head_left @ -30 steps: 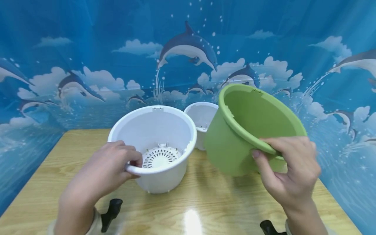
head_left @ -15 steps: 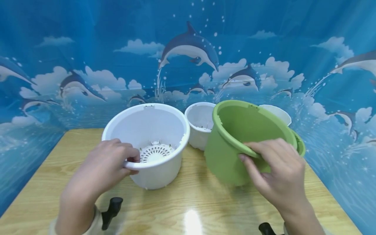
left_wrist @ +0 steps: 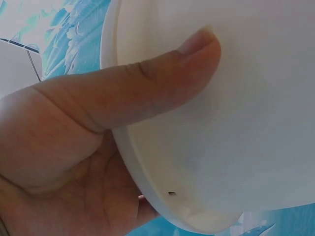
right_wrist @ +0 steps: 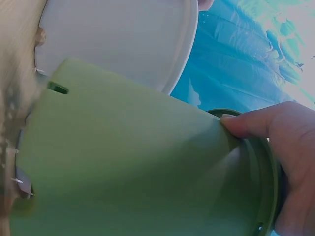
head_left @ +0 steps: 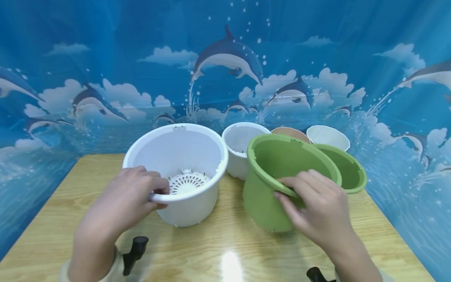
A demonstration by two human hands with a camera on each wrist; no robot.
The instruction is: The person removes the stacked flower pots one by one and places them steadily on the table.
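My left hand [head_left: 128, 199] grips the near-left rim of a large white pot [head_left: 192, 213] whose round bottom insert is slotted. In the left wrist view the thumb presses along the pot's outer wall [left_wrist: 256, 123]. On the right, my right hand [head_left: 317, 207] pinches the near rim of a green pot [head_left: 264, 203], thumb outside and fingers over the rim. That pot leans, its mouth tipped to the right; whether its base touches the table is unclear. A second green pot [head_left: 352, 172] stands behind it, partly hidden.
A smaller white pot [head_left: 237, 162] stands at the back between the two held pots. Farther right are a brown pot [head_left: 290, 133], mostly hidden, and a white bowl-shaped pot [head_left: 329, 137]. The wooden table [head_left: 197, 254] meets a blue dolphin-print curtain [head_left: 158, 86] behind.
My right hand has brought the green pot down and left, uncovering the second green pot, the brown pot and the white bowl-shaped one. The held white pot shifted slightly left, then stayed.
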